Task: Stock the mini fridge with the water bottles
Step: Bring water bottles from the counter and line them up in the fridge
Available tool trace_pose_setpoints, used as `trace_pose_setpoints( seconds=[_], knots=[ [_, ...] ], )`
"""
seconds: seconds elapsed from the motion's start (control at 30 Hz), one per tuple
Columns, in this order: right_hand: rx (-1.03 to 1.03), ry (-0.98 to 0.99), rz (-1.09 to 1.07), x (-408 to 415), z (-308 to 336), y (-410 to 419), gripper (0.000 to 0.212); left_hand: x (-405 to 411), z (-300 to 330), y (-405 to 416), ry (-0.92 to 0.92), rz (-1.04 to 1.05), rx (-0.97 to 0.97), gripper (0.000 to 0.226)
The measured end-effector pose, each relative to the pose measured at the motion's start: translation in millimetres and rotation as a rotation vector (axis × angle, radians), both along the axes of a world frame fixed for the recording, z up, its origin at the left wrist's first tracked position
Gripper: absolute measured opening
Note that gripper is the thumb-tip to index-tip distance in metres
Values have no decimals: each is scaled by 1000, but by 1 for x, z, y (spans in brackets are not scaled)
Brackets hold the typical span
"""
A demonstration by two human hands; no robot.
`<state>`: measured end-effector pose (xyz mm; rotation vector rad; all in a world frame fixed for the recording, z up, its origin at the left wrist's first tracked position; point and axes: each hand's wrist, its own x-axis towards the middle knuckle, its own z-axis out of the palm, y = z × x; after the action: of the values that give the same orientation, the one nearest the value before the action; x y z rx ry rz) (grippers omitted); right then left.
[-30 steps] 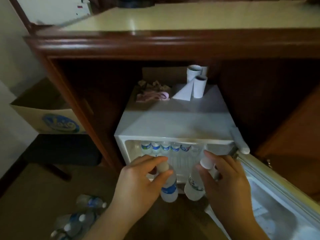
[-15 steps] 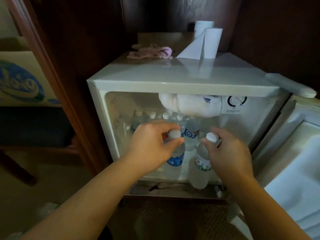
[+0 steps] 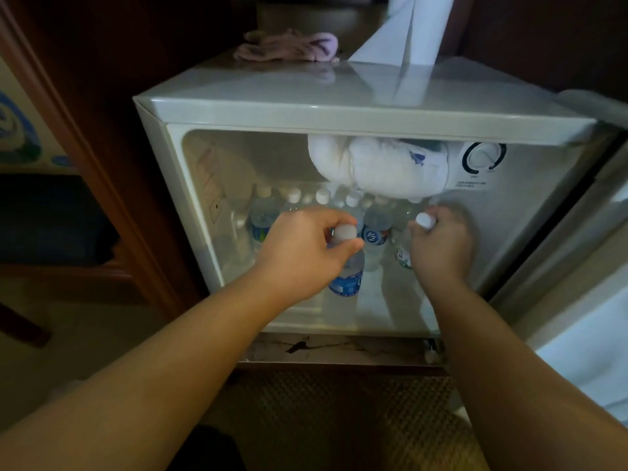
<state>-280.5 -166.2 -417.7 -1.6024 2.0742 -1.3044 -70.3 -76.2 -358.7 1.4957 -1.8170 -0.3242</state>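
Dim room, dark reddish wooden cabinet (image 3: 102, 137) with a deep shadowed recess, beige floor (image 3: 85, 334) at left, dark patterned mat (image 3: 339, 409) in front, dark chair leg (image 3: 20, 324) at lower left, pale panel with blue printed design (image 3: 17, 130) at far left

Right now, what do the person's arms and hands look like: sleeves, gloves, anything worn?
Both arms are bare from the frame's lower edge up to the hands: no sleeves show. The left hand and right hand wear no gloves. No watch, bracelet or ring is visible on either wrist or on the fingers, though the dim light hides fine detail.
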Motion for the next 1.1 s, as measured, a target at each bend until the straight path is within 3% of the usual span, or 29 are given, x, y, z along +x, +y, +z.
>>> trace_pose_setpoints(
  seconds=[0.37, 0.53, 0.6, 0.67, 0.73, 0.8, 0.83, 0.93, 1.03, 1.1],
  knots=[
    [8, 80, -17, -9, -5, -24, 29, -5, -16, -21, 78, 26, 58, 34],
    [190, 91, 39, -6, 23, 5, 51, -15, -26, -30, 127, 8, 118, 32],
    [264, 142, 129, -5, 44, 35, 47, -21, -28, -37, 116, 4, 127, 34],
    [103, 210, 217, -5, 69, 74, 22, -27, -31, -46, 105, -10, 135, 35],
    [-328, 313, 238, -7, 107, 108, 10, -34, -32, -53, 129, -20, 160, 33],
    [-626, 404, 262, -15, 141, 117, 13, -42, -35, -61, 158, -25, 163, 32],
    [-652, 452, 272, -20, 153, 112, 23, -47, -37, -65, 162, -30, 170, 33],
    [-404, 608, 227, -26, 172, 83, 56, -61, -44, -74, 143, -58, 197, 35],
    [-119, 636, 213, -26, 170, 58, 58, -70, -53, -82, 152, -67, 216, 34],
    [-78, 637, 210, -27, 168, 52, 55, -74, -57, -89, 148, -60, 217, 35]
  ],
)
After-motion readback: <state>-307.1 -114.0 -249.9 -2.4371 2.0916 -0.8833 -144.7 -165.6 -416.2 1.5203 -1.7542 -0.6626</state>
